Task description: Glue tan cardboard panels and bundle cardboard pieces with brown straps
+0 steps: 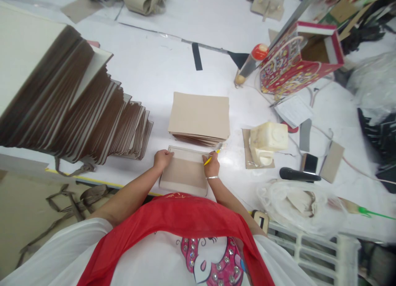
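In front of my body lies a beige panel (185, 172) with a pale, see-through frame-like border around it. My left hand (162, 159) is closed, thumb and fingers pinching its upper left corner. My right hand (212, 165) is closed around a thin yellow-handled brush (215, 156), and its thumb touches the panel's upper right edge. The brush's whitish tip points away from me, beside the front right corner of a stack of beige sheets (199, 114). The stack stands just beyond the panel.
A long leaning row of brown-edged panels (93, 108) fills the left. To the right are a whitish plastic container (268, 136) on a board, a black-handled tool (298, 174), a clear plastic bag (297, 207), a red-capped bottle (252, 63) and a red patterned paper bag (293, 67).
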Demonstrator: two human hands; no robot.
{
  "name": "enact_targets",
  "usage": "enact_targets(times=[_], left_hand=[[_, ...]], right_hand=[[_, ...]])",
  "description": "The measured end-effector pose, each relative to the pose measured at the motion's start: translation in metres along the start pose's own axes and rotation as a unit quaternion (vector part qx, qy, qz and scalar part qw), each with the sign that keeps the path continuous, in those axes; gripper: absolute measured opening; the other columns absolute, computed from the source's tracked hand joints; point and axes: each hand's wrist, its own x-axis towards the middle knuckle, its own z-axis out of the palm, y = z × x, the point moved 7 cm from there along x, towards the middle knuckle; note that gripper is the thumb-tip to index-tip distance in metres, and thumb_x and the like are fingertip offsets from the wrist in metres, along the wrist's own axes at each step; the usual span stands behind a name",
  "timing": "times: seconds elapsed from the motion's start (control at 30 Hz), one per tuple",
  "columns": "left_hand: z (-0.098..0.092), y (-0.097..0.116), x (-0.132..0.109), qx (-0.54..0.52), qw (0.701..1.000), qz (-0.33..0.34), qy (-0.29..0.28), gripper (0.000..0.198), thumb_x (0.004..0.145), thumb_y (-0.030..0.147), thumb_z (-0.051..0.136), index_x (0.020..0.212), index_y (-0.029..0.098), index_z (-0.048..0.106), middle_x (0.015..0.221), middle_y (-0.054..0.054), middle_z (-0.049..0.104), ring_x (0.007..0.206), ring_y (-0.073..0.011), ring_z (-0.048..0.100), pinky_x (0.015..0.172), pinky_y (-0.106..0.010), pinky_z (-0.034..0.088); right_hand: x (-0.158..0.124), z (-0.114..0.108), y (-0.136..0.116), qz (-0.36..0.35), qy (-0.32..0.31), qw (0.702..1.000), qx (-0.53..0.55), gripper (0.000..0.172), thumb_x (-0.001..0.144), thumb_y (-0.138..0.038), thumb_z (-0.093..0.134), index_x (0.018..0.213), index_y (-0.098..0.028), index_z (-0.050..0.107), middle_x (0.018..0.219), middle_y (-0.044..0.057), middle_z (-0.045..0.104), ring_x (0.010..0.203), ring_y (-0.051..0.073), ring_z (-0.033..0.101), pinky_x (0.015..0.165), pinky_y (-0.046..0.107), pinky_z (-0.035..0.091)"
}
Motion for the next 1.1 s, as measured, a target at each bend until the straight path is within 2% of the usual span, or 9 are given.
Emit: enact_targets(times=[0.4,0.53,0.63,0.73,0.8,0.87,0.97,1.03,1.1], left_hand=[[-0.009,0.007,-0.005,0.067,0.997,0.030,0.020,0.030,0.073,0.045,0.056,0.061,0.018,0.057,0.059,-0.003,0.058,0.061,-0.0169,0.054,0.056,-0.025,0.033],[-0.024,0.003,-0.015,0.089,0.994,0.039,0.046,0.022,0.076,0.038,0.055,0.071,0.017,0.055,0.066,-0.004,0.058,0.067,-0.0182,0.055,0.061,-0.026,0.035],[-0.043,0.003,-0.043,0.094,0.991,0.073,0.057,0.012,0.078,0.028,0.053,0.083,0.018,0.053,0.068,-0.002,0.056,0.068,-0.0164,0.055,0.063,-0.026,0.037],[-0.086,0.031,-0.100,0.092,0.961,0.249,0.083,0.006,0.080,0.025,0.052,0.082,0.020,0.050,0.063,0.002,0.051,0.061,-0.0135,0.052,0.060,-0.025,0.039],[-0.135,0.056,-0.151,0.081,0.896,0.403,0.170,0.005,0.081,0.024,0.052,0.082,0.021,0.048,0.063,0.003,0.050,0.058,-0.0120,0.050,0.058,-0.024,0.041],[-0.195,0.071,-0.198,0.054,0.804,0.504,0.310,0.022,0.076,0.021,0.061,0.093,0.022,0.046,0.070,0.001,0.053,0.066,-0.0132,0.055,0.064,-0.026,0.046],[-0.276,0.079,-0.229,0.104,0.710,0.503,0.482,0.061,0.067,0.028,0.072,0.118,0.023,0.039,0.106,-0.010,0.055,0.101,-0.0241,0.055,0.084,-0.041,0.047],[-0.318,0.083,-0.221,0.185,0.708,0.451,0.510,0.080,0.063,0.041,0.075,0.127,0.020,0.034,0.126,-0.018,0.045,0.120,-0.0337,0.042,0.094,-0.051,0.040],[-0.344,0.084,-0.204,0.251,0.731,0.418,0.477,0.081,0.065,0.047,0.072,0.130,0.018,0.034,0.129,-0.019,0.044,0.123,-0.0357,0.038,0.098,-0.052,0.036]], right_hand=[[0.001,-0.005,-0.004,-0.006,0.011,0.998,-0.062,0.038,0.078,-0.042,0.052,0.107,-0.018,0.043,0.084,0.005,0.058,0.069,0.019,0.054,0.061,0.028,0.037],[-0.005,-0.025,0.009,-0.002,0.023,0.995,-0.101,0.045,0.076,-0.044,0.054,0.110,-0.017,0.043,0.086,0.007,0.059,0.071,0.021,0.055,0.061,0.029,0.039],[-0.017,-0.050,0.017,-0.021,0.035,0.994,-0.101,0.043,0.079,-0.045,0.049,0.108,-0.016,0.043,0.078,0.005,0.058,0.068,0.021,0.056,0.059,0.030,0.041],[-0.034,-0.078,0.011,-0.078,0.064,0.993,-0.069,0.040,0.082,-0.051,0.040,0.101,-0.016,0.046,0.074,0.007,0.057,0.065,0.022,0.057,0.055,0.031,0.043],[-0.044,-0.093,0.000,-0.123,0.096,0.986,-0.057,0.041,0.082,-0.056,0.039,0.097,-0.018,0.047,0.078,0.009,0.057,0.063,0.023,0.057,0.052,0.033,0.044],[-0.050,-0.100,-0.014,-0.165,0.113,0.979,-0.033,0.040,0.081,-0.058,0.041,0.092,-0.020,0.048,0.079,0.010,0.057,0.064,0.025,0.060,0.051,0.035,0.047],[-0.058,-0.100,-0.045,-0.199,0.092,0.975,0.026,0.037,0.080,-0.058,0.045,0.090,-0.023,0.051,0.079,0.009,0.058,0.061,0.024,0.062,0.049,0.036,0.050],[-0.067,-0.103,-0.074,-0.237,0.081,0.966,0.068,0.035,0.081,-0.054,0.048,0.096,-0.023,0.052,0.080,0.009,0.059,0.063,0.023,0.063,0.052,0.036,0.053],[-0.079,-0.108,-0.104,-0.289,0.081,0.948,0.104,0.032,0.081,-0.047,0.051,0.103,-0.024,0.052,0.082,0.008,0.060,0.065,0.023,0.064,0.057,0.037,0.055]])
